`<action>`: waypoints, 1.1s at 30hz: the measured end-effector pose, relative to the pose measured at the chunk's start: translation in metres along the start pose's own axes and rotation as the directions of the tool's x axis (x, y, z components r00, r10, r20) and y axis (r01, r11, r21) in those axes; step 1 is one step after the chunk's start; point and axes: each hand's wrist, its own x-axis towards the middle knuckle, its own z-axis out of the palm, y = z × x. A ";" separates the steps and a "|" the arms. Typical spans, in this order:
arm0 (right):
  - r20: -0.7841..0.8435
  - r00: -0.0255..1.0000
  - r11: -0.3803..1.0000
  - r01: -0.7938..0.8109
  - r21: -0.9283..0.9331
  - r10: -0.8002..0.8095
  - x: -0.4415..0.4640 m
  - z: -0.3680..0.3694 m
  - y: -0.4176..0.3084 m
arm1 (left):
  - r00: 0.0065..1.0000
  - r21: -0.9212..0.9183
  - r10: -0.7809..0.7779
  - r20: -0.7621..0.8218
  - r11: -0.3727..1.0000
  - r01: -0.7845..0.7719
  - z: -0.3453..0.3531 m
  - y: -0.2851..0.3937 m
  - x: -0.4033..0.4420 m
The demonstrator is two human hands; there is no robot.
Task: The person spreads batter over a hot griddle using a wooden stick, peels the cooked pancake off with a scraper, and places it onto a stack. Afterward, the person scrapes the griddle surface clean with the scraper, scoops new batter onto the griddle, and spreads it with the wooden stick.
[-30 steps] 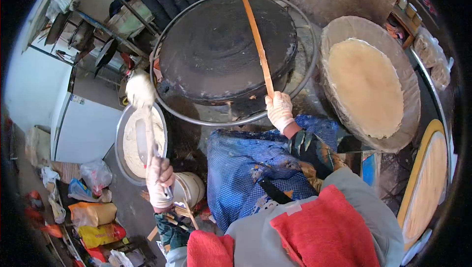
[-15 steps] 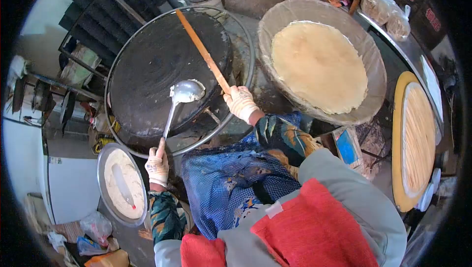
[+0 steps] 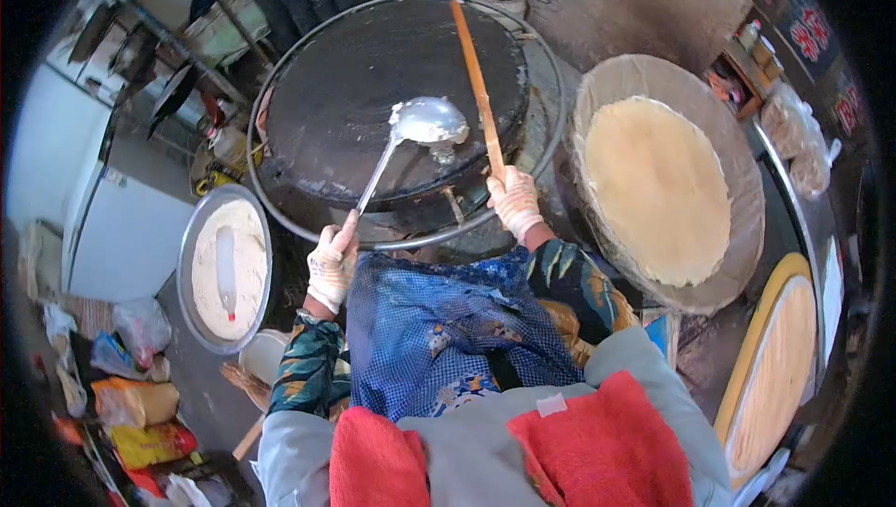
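Ladle [image 3: 427, 121] over the griddle [image 3: 359, 78], upper centre of frame; head lies up and right of the left hand [image 3: 333, 263] gripping its handle, long axis slanting lower left to upper right. Right hand [image 3: 515, 203], nearer the head, clasps the stick [image 3: 479, 89], leaning up-left. Count: one ladle, stick, griddle; two hands; one basin [image 3: 205, 335] left, one flatbread [image 3: 658, 192] right.
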 end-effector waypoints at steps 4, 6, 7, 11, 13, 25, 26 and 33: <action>0.102 0.995 0.979 -0.019 0.203 -0.002 -0.009 -0.016 -0.022 | 0.990 -0.043 -0.116 0.083 0.992 0.119 0.000 0.005 0.002; 0.145 0.987 0.935 -0.112 0.336 0.066 -0.012 -0.009 -0.023 | 0.981 -0.147 -0.150 0.121 0.975 0.167 0.006 -0.002 -0.001; 0.119 0.993 0.909 -0.071 0.412 0.024 -0.013 -0.008 -0.020 | 0.983 -0.168 -0.164 0.082 0.970 0.176 0.008 -0.005 -0.003; 0.257 0.958 0.669 -0.276 0.691 0.129 -0.030 -0.037 -0.048 | 0.932 -0.560 -0.351 -0.089 0.791 0.245 -0.005 0.026 0.003; 0.335 0.905 0.641 -0.423 0.640 0.263 -0.038 -0.050 -0.065 | 0.841 -0.823 -0.540 0.026 0.466 0.325 -0.027 0.042 0.000; 0.346 0.937 0.747 0.203 -0.633 0.039 -0.017 -0.047 -0.064 | 0.586 0.470 -0.809 -0.043 0.501 0.727 -0.086 -0.254 -0.271; 0.353 0.935 0.757 0.201 -0.622 0.041 -0.017 -0.042 -0.065 | 0.494 0.534 -0.869 0.044 0.438 0.723 -0.085 -0.265 -0.287; 0.267 0.964 0.840 0.133 -0.526 0.015 -0.002 -0.043 -0.005 | 0.294 0.680 -0.949 0.116 0.292 0.673 -0.070 -0.256 -0.244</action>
